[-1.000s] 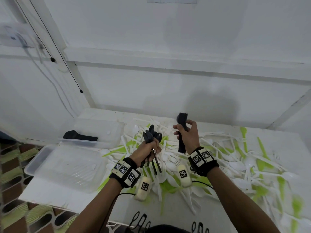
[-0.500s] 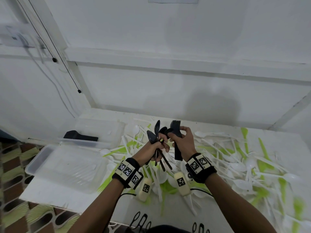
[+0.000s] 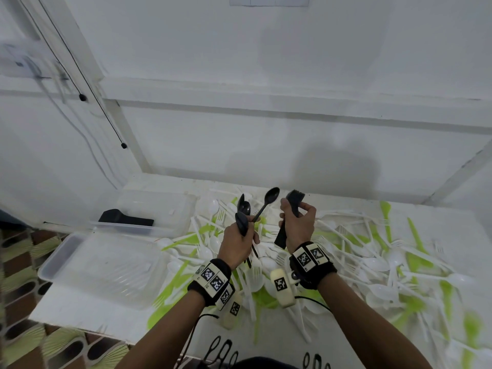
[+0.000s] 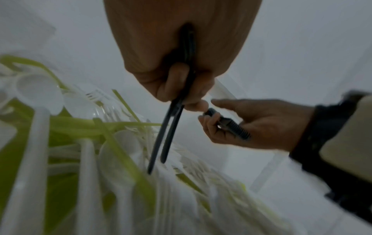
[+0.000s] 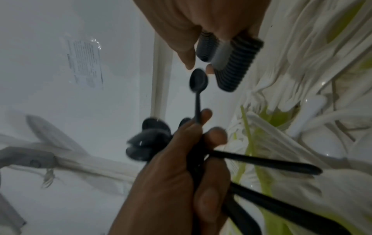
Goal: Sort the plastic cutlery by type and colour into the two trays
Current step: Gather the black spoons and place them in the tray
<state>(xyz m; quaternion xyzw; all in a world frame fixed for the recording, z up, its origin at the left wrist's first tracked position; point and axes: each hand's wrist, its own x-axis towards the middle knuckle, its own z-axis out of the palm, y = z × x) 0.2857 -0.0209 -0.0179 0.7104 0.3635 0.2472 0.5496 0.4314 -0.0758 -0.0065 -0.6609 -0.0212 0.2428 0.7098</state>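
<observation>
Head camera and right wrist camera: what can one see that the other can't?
Only the head view shows the two clear trays, the far tray with black cutlery already in it and the near tray, plus both wristbands.

Only the right wrist view shows the stacked ridged edges of the black bundle up close, and a paper sheet on the wall.

Both show the left hand gripping black spoons, the right hand holding the bundle, and the white and green pile.
</observation>
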